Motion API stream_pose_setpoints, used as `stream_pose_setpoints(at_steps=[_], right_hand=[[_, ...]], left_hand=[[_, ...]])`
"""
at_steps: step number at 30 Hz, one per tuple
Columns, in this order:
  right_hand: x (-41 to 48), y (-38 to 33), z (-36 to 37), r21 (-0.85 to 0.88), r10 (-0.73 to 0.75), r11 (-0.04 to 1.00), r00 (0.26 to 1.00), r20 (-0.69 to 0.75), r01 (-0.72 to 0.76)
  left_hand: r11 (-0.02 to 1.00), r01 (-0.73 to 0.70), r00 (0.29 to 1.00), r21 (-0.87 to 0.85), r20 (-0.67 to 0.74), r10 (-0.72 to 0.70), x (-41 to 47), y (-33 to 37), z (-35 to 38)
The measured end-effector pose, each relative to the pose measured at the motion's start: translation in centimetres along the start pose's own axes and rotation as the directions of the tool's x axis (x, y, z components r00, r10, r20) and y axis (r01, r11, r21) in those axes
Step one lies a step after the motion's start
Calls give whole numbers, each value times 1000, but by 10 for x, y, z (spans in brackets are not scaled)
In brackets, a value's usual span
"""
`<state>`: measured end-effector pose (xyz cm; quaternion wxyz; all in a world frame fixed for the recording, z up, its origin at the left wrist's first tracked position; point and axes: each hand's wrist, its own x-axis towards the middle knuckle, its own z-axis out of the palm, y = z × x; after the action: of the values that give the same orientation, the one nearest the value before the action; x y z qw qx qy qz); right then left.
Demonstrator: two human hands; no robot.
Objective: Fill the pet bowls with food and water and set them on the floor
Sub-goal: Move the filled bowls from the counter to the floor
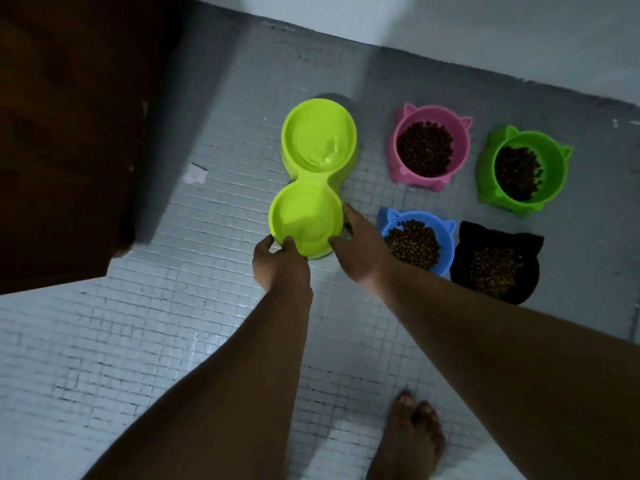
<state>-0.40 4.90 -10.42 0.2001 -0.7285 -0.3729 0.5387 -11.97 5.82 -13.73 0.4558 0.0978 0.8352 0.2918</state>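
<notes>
A lime-green double bowl (313,174) rests on the tiled floor, with water in both wells. My left hand (277,263) grips its near rim from the left, thumb over the edge. My right hand (356,244) holds the same near rim from the right. To the right stand several cat-eared bowls with brown kibble: a pink bowl (427,147), a green bowl (523,169), a blue bowl (415,240) and a black bowl (495,263).
The floor of small grey tiles (156,341) meets a pale wall (450,32) behind the bowls. A dark wooden door or cabinet (69,133) fills the left. My bare foot (408,438) stands at the bottom. A scrap of white litter (195,174) lies left of the double bowl.
</notes>
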Motion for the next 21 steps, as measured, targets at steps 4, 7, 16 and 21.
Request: stream_pose_setpoints(at_steps=[4, 7, 16, 21], right_hand=[[-10, -11, -12, -13, 71, 997, 997, -35, -72], [-28, -24, -21, 30, 94, 995, 992, -78, -92], [-107, -65, -59, 156, 165, 978, 970, -178, -138], [-157, -93, -123, 144, 124, 986, 938, -322, -81]], left_hand=[[981, -57, 997, 186, 57, 48, -1, 6, -12], [959, -106, 986, 262, 153, 67, -14, 22, -29], [808, -361, 896, 465, 413, 163, -82, 80, -84], [636, -604, 759, 481, 590, 274, -134, 133, -97]])
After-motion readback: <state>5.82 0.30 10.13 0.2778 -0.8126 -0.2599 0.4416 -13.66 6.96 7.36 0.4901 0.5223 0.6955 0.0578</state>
